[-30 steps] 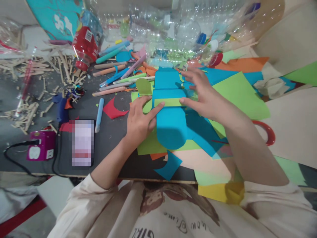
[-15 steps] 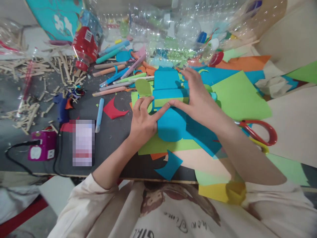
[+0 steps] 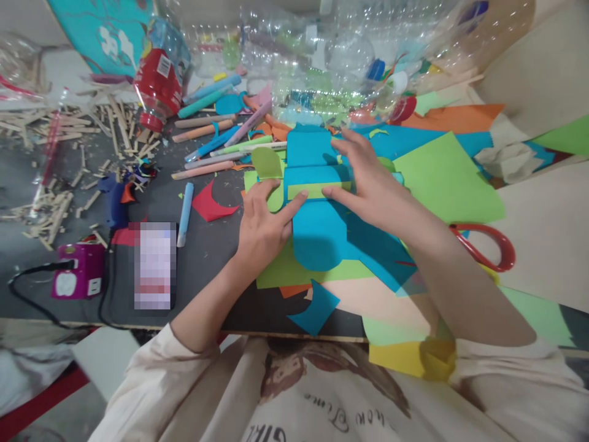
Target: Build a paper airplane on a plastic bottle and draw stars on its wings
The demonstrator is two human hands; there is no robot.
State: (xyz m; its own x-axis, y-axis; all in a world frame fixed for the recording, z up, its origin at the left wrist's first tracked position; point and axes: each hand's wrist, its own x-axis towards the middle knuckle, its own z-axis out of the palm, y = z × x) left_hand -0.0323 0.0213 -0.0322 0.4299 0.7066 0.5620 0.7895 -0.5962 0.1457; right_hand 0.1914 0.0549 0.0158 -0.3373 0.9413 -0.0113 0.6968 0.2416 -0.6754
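A folded blue paper piece (image 3: 317, 230) lies in front of me, with rounded flaps toward and away from me and a green paper strip (image 3: 317, 190) across its raised middle. My left hand (image 3: 263, 218) grips its left end, fingers bent at the side and thumb on the strip's lower edge. At the right end, my right hand (image 3: 365, 175) holds it, thumb on the strip and fingers reaching over the far side. A small gap parts the two thumbs. Rounded green tabs (image 3: 267, 162) stick out at the left. The piece's right end is partly hidden behind my right hand.
Red-handled scissors (image 3: 499, 245) lie partly under my right forearm. Markers (image 3: 216, 138), plastic bottles (image 3: 340, 55) and a red bottle (image 3: 159, 80) stand or lie behind. To the left are wooden sticks (image 3: 64, 129), a blue glue gun (image 3: 113, 196) and a phone (image 3: 154, 264).
My thumbs have moved apart along the green strip, the left one leftward and the right one rightward. The near blue flap extends slightly closer to me.
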